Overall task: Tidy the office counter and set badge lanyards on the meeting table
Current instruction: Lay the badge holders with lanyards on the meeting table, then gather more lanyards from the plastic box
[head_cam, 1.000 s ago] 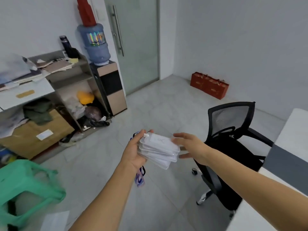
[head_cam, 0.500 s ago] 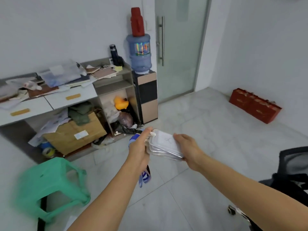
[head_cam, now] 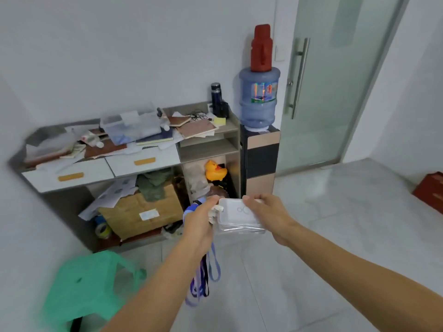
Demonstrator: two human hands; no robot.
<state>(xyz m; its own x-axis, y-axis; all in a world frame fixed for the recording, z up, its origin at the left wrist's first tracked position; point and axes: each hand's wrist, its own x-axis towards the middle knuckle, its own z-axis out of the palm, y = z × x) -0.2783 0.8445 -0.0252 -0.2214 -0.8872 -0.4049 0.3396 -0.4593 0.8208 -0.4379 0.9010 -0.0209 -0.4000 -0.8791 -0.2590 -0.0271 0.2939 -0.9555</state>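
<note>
A stack of clear plastic badge holders [head_cam: 239, 218] is held in mid-air between two hands, above the floor and in front of a cluttered office bench [head_cam: 167, 156]. The left hand [head_cam: 200, 224] grips the clip end of the stack, with purple and blue lanyards [head_cam: 206, 279] hanging slack below it. The right hand [head_cam: 266, 212] curls its fingers over the far edge. The sleeves look light, smooth and slightly flexible, likely to slide off one another unless pinched across the whole pile. The limp straps could swing and snag, so the clip end seems the surest hold. A green stool [head_cam: 88, 283] stands lower left, and a water bottle [head_cam: 259, 99] sits beside the bench.
</note>
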